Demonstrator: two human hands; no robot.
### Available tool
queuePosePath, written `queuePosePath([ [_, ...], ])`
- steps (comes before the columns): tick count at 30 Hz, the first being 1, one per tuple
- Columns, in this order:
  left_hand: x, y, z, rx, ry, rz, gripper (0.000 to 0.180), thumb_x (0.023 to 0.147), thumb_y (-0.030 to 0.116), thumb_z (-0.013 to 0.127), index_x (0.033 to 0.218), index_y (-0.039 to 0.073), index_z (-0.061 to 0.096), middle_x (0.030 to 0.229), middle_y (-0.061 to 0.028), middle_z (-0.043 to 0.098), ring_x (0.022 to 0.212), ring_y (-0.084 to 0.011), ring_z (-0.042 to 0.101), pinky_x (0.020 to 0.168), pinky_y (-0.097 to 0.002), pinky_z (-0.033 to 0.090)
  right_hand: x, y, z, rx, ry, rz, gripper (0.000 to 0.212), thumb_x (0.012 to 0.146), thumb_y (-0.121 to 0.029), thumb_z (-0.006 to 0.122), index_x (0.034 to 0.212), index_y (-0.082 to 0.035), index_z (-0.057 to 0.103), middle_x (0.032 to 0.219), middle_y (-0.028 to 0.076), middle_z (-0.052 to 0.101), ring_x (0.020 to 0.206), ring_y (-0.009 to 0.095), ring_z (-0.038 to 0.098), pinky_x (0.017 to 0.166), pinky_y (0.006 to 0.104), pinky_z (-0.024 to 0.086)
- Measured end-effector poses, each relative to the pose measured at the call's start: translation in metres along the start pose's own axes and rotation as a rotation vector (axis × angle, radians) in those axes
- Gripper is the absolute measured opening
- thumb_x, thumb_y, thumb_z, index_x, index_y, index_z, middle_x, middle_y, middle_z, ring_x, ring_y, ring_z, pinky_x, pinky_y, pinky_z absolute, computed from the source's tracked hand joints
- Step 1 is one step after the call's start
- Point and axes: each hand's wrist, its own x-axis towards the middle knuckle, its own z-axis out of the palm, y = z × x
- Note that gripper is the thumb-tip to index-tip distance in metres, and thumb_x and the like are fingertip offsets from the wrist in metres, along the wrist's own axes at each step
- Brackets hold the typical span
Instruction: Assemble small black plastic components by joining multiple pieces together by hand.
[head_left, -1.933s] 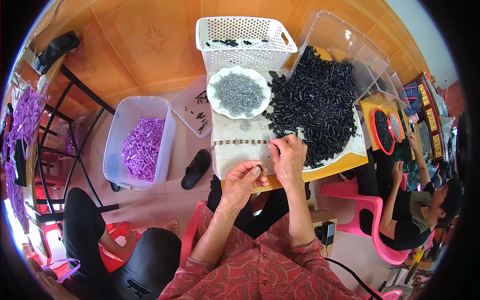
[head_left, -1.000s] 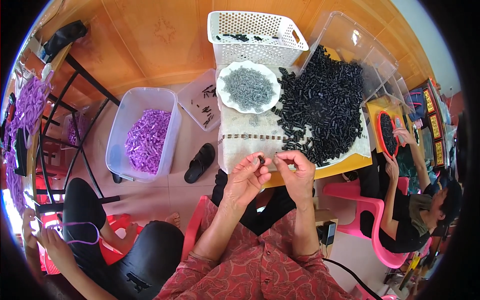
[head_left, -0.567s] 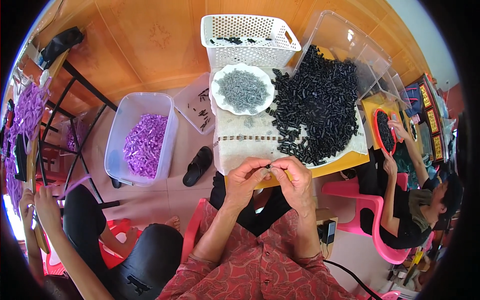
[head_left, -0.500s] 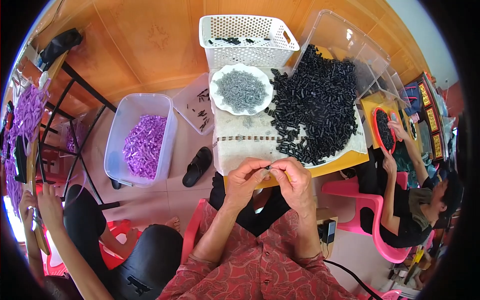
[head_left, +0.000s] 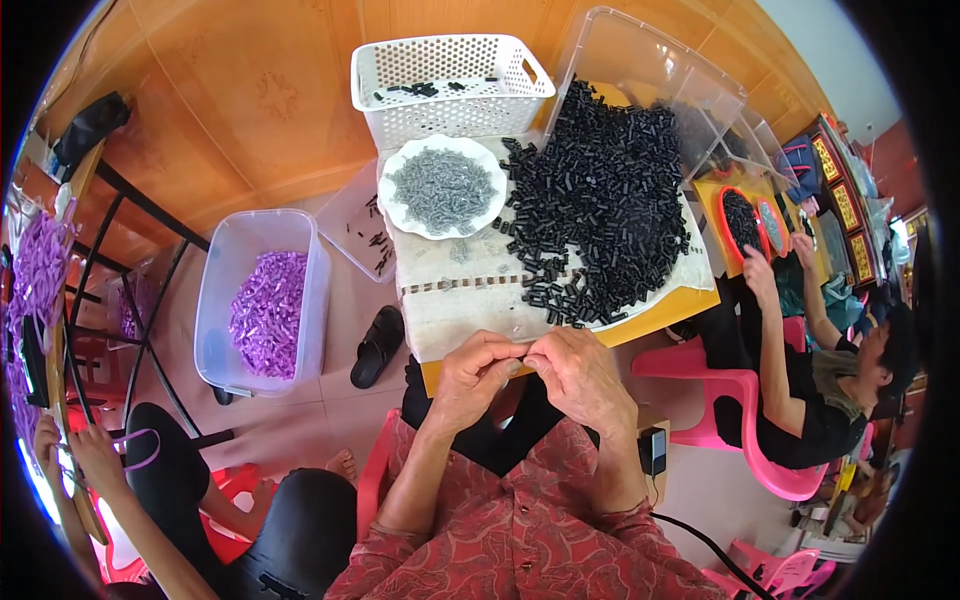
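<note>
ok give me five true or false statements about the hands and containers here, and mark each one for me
1. The scalloped white plate holds small clear pieces. True.
2. The left hand and right hand are far apart. False: they are close together at the fingertips.
3. The purple pieces lie on the plate. False: they are in a translucent bin.
4. A few black pieces lie in the perforated white basket. True.
5. The black pile is left of the plate. False: it is right of it.
</note>
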Motion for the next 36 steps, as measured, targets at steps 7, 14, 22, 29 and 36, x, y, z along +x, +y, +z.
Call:
queuePosePath([
  [7,-0.001,-0.001,0.001,-0.268,-0.050,-0.144,0.018,0.088,0.000,0.060,0.105,0.001,0.066,0.095,-0.0052,0.060,0.077,-0.0106,0.059,0.069,-0.0221,0.049,-0.002,0.009,0.004,0.205,0.006,0.075,0.015,0.083,-0.012,0.066,0.080,-0.001,0.057,0.069,0.012,0.057,0.064,0.029,0.057,0.058,0.0375,0.044],
  [14,-0.001,-0.001,0.001,-0.331,-0.113,-0.128,0.022,0.090,0.000,0.057,0.110,0.001,0.065,0.095,-0.0053,0.059,0.076,-0.0106,0.059,0.069,-0.0224,0.049,-0.004,0.011,0.001,0.532,-0.084,0.276,0.017,0.085,-0.012,0.066,0.078,0.000,0.057,0.068,0.012,0.058,0.055,0.021,0.056,0.051,0.0315,0.042],
  [22,0.000,-0.001,0.007,-0.282,-0.070,-0.170,0.026,0.091,0.000,0.054,0.115,0.004,0.063,0.097,-0.0043,0.058,0.075,-0.0095,0.059,0.069,-0.0216,0.049,-0.002,0.015,0.006,0.512,-0.027,0.282,0.014,0.085,-0.010,0.065,0.081,0.001,0.058,0.068,0.010,0.059,0.059,0.018,0.056,0.053,0.0307,0.043],
  [29,-0.002,-0.008,0.003,-0.474,-0.010,-0.250,0.023,0.092,0.003,0.056,0.114,0.002,0.062,0.095,-0.0052,0.060,0.074,-0.0096,0.059,0.069,-0.0234,0.050,0.006,0.053,0.007,0.080,0.370,0.288,0.013,0.079,-0.001,0.065,0.092,-0.002,0.065,0.080,0.012,0.063,0.068,0.024,0.061,0.061,0.0321,0.047],
  [36,-0.002,-0.007,0.006,-0.606,0.053,-0.309,0.024,0.091,0.003,0.057,0.115,0.000,0.060,0.095,-0.0070,0.062,0.075,-0.0111,0.060,0.070,-0.0243,0.051,0.029,0.091,0.009,-0.336,0.361,0.358,0.012,0.078,-0.001,0.063,0.089,-0.005,0.067,0.080,0.012,0.059,0.075,0.032,0.059,0.066,0.0401,0.048],
])
